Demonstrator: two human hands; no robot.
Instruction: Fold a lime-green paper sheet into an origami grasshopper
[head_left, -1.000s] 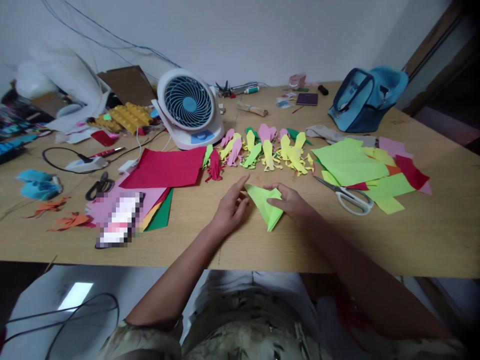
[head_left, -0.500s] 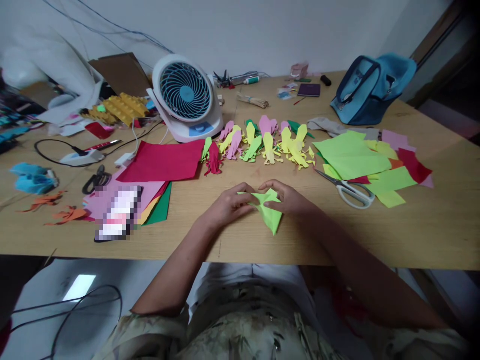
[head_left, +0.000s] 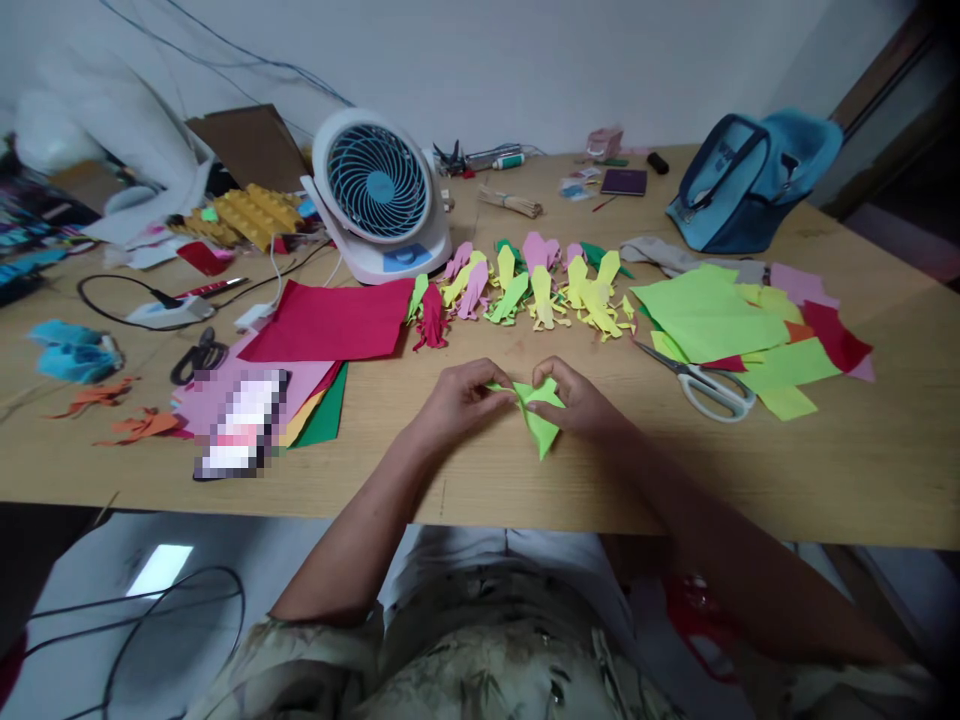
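A folded piece of lime-green paper (head_left: 541, 425) is held just above the table's front half, with one point hanging down toward me. My left hand (head_left: 465, 398) pinches its left side between thumb and fingers. On the right side, my right hand (head_left: 574, 400) grips it, the thumb lying across the front. Beyond my hands runs a row of folded paper figures (head_left: 540, 290) in yellow, pink and green, with a red one (head_left: 431, 318) at its left end. White-handled scissors (head_left: 712, 390) lie to the right of my right hand.
Green sheets (head_left: 712, 310) overlap other coloured paper at right. A red sheet (head_left: 330, 320), a phone (head_left: 244, 420) and black scissors (head_left: 199, 355) lie left. Orange paper figures (head_left: 146, 425) are further left. A fan (head_left: 379, 190) and a blue bag (head_left: 727, 190) stand behind.
The green paper has been pinched narrower on its left side, and its lower point has risen slightly. My left fingers have drawn together on it. The camera view has shifted a little.
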